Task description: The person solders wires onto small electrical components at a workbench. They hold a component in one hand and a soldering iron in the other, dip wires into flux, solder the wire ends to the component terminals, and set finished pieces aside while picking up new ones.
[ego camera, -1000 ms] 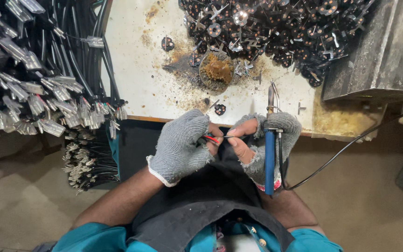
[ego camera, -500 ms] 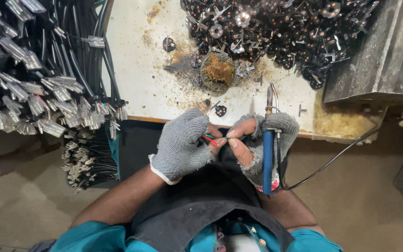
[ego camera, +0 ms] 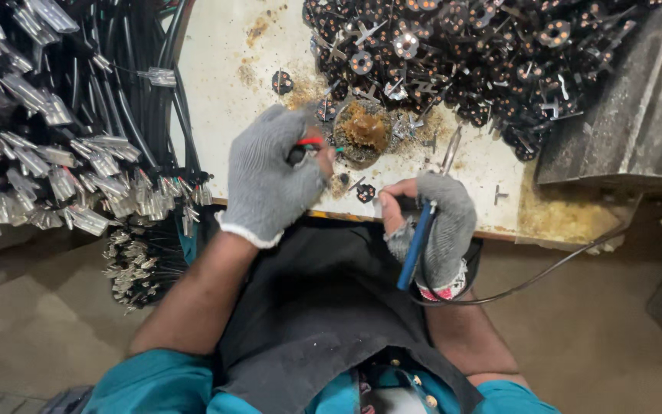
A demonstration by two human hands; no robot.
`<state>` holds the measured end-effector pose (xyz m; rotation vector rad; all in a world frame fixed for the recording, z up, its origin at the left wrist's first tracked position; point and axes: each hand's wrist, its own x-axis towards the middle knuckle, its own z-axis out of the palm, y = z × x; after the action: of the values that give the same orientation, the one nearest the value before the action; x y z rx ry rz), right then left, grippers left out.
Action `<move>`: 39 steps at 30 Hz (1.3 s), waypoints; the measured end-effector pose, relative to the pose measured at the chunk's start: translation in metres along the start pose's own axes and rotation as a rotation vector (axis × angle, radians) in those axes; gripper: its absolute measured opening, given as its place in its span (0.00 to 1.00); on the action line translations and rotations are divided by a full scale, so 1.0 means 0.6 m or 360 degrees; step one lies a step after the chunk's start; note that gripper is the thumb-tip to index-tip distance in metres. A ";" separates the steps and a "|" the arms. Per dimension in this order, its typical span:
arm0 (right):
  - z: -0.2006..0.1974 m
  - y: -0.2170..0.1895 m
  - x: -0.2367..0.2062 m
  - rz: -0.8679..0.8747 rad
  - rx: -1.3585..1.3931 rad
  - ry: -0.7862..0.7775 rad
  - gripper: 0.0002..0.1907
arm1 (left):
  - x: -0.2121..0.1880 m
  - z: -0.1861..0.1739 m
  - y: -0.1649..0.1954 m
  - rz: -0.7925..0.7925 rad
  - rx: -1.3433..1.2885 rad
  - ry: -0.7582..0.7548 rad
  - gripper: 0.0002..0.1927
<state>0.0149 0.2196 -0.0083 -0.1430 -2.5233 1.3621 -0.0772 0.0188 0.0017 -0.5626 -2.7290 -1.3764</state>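
Black cables with crimped silver metal terminals (ego camera: pixel 63 169) lie heaped at far left, spilling over the edge of the stained white worktable (ego camera: pixel 216 92). My left hand (ego camera: pixel 270 176), in a grey knit glove, is clenched around a small black part with red and green wire ends (ego camera: pixel 306 149), held just beside the round tin of brown flux paste (ego camera: pixel 365 132). Right of that, my right hand (ego camera: pixel 430 230), in a fingerless grey glove, grips the blue-handled soldering iron (ego camera: pixel 417 245); its metal tip points up toward the tin. A pile of black round plug inserts with metal pins (ego camera: pixel 484 54) fills the table's upper right, near a grey metal block (ego camera: pixel 630 115).
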 end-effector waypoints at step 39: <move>0.000 0.005 -0.004 -0.0211 -0.0247 -0.0184 0.22 | -0.023 0.000 0.016 -0.0135 -0.0399 -0.0461 0.05</move>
<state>0.0173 0.2204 -0.0111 0.0742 -2.6794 1.1554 -0.0613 0.0199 0.0065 -0.7195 -2.8437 -1.8061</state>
